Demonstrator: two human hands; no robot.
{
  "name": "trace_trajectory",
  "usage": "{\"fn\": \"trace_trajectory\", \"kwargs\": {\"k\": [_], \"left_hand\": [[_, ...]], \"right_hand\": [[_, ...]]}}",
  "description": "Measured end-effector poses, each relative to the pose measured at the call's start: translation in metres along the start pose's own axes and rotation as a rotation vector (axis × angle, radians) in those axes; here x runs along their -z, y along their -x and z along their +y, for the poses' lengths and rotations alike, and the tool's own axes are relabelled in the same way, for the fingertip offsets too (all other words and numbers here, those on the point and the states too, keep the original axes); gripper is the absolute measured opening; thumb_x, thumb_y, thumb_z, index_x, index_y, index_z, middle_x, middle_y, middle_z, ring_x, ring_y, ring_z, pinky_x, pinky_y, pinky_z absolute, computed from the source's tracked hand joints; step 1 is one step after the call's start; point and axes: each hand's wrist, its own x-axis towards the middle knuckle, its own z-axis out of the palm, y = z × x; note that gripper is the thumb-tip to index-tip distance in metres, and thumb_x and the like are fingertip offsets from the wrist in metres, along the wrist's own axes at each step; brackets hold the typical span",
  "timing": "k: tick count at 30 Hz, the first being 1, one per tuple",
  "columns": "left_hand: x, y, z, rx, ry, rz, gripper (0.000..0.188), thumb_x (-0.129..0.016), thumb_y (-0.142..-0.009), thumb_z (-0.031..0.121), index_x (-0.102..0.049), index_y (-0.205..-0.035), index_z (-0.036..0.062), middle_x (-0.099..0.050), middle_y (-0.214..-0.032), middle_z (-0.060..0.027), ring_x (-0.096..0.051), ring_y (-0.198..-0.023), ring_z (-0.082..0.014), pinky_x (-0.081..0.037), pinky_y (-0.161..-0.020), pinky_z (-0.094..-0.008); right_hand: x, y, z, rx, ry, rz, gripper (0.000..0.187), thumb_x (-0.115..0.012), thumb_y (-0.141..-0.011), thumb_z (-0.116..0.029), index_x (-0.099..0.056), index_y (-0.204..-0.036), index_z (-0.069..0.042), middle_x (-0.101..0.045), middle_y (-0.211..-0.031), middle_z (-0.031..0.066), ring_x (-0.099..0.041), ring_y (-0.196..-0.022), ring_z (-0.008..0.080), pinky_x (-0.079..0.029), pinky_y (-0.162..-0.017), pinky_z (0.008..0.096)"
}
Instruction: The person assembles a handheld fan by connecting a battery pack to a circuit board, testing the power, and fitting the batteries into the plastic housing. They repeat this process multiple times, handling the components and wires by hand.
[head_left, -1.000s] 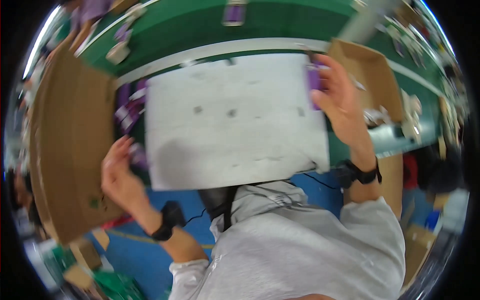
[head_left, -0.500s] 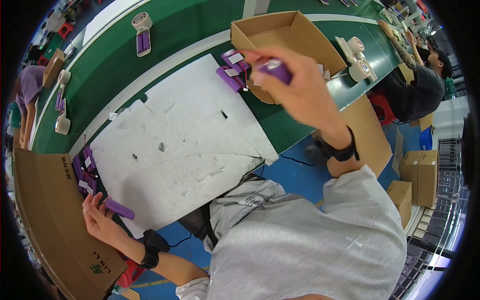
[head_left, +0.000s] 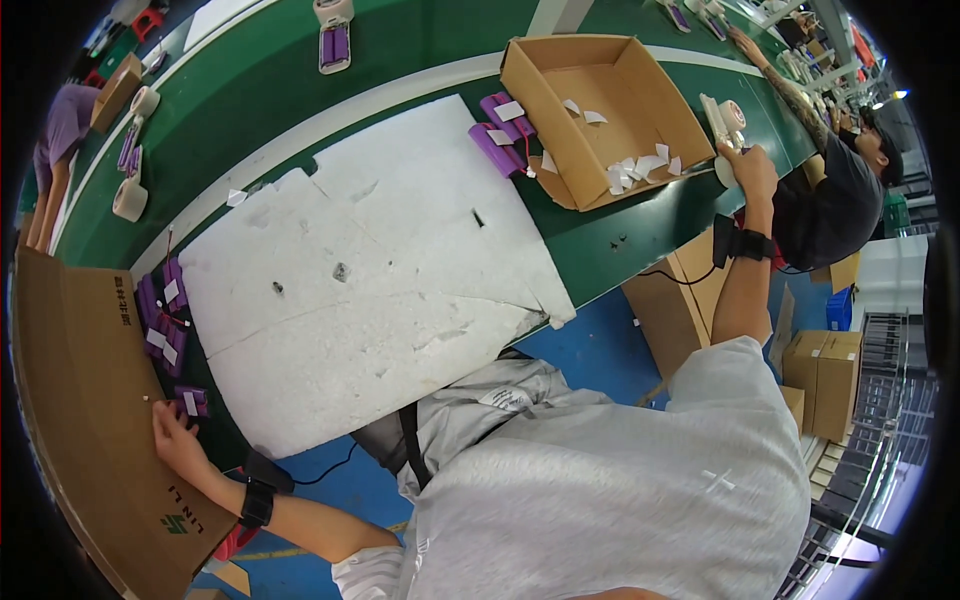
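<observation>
My right hand [head_left: 752, 175] has its fingers curled round the near end of a cream-white housing with a round end [head_left: 734, 114], at the far right of the bench. On the left, my left hand [head_left: 180, 440] has its fingers bent against a purple battery pack [head_left: 192, 402] with a white label, beside the tall cardboard box. The fingertips are partly hidden. Just beyond it lie several more purple battery packs [head_left: 160, 320] with thin wires. Two purple packs [head_left: 497, 150] with a red wire rest at the far edge of the white foam board [head_left: 390, 260].
An open cardboard tray [head_left: 610, 55] holds white paper scraps [head_left: 640, 168]. A large cardboard box [head_left: 80, 400] stands at the left. Cream housings with purple packs [head_left: 335, 45] sit on the green bench [head_left: 430, 45]. A co-worker [head_left: 835, 195] sits at the far right.
My right hand has moved right, from holding a purple pack to gripping the cream housing. The purple pack by my left hand now lies beside the other packs. The whole view has shifted.
</observation>
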Motion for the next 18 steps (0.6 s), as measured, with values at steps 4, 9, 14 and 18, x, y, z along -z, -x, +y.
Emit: {"fn": "trace_trajectory", "kwargs": {"k": [4,9,14,18], "left_hand": [[0.011,0.004,-0.017,-0.061,-0.080,-0.007,0.052,-0.057,-0.095,0.038,-0.052,-0.132,0.0021,-0.063,-0.119,-0.0172,-0.061,-0.108,-0.0235,-0.049,-0.083,-0.0313],[0.037,0.046,0.006,0.006,0.001,0.052,0.050,-0.059,-0.095,0.035,-0.053,-0.132,0.0021,-0.062,-0.121,-0.0170,-0.060,-0.108,-0.0216,-0.047,-0.088,-0.0305],[0.043,0.076,0.056,-0.129,0.109,0.176,0.040,-0.058,-0.096,0.029,-0.060,-0.123,0.0006,-0.065,-0.115,-0.0139,-0.062,-0.101,-0.0183,-0.047,-0.085,-0.0287],[0.008,0.094,0.105,-0.211,0.325,-0.117,0.035,-0.057,-0.096,0.024,-0.061,-0.120,-0.0014,-0.067,-0.113,-0.0109,-0.063,-0.097,-0.0169,-0.048,-0.080,-0.0269]], "right_hand": [[-0.008,-0.007,0.006,0.004,0.014,-0.020,0.075,-0.065,-0.073,-0.066,-0.064,-0.108,0.000,-0.066,-0.109,0.0221,-0.062,-0.105,0.0378,-0.049,-0.088,0.0456],[-0.026,-0.026,0.023,0.049,0.009,-0.020,0.073,-0.064,-0.074,-0.066,-0.065,-0.104,0.001,-0.065,-0.109,0.0251,-0.061,-0.106,0.0405,-0.048,-0.087,0.0468],[0.013,-0.017,0.059,0.220,-1.000,-0.065,0.037,-0.070,-0.082,-0.032,-0.063,-0.100,0.000,-0.063,-0.090,0.0056,-0.058,-0.081,0.0164,-0.046,-0.072,0.0302],[0.115,0.122,-0.077,0.932,-1.178,-0.375,0.031,-0.071,-0.079,-0.009,-0.058,-0.107,-0.001,-0.061,-0.110,0.0089,-0.059,-0.098,0.0153,-0.047,-0.084,0.0278]]}}
